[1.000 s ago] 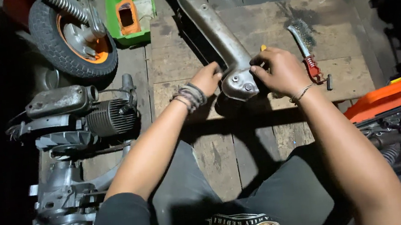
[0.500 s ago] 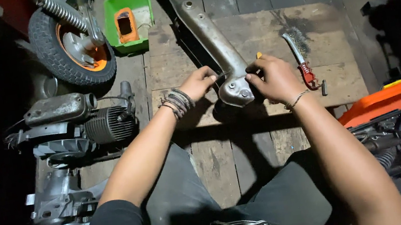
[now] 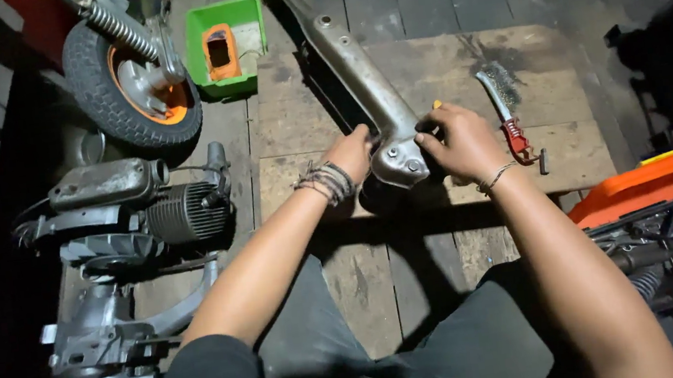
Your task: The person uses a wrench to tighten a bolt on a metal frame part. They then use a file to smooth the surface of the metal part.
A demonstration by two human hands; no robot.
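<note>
Now both hands sit a little higher in the frame than a second ago, yet the grip is the same. The left hand (image 3: 352,152) and the right hand (image 3: 460,143) hold the near end of the long metal arm (image 3: 357,73) at centre, so the work continues in place. It lies on a worn wooden board (image 3: 295,118); a wire brush (image 3: 499,103) rests right of it, an engine (image 3: 136,212) at left, in a dark room.
</note>
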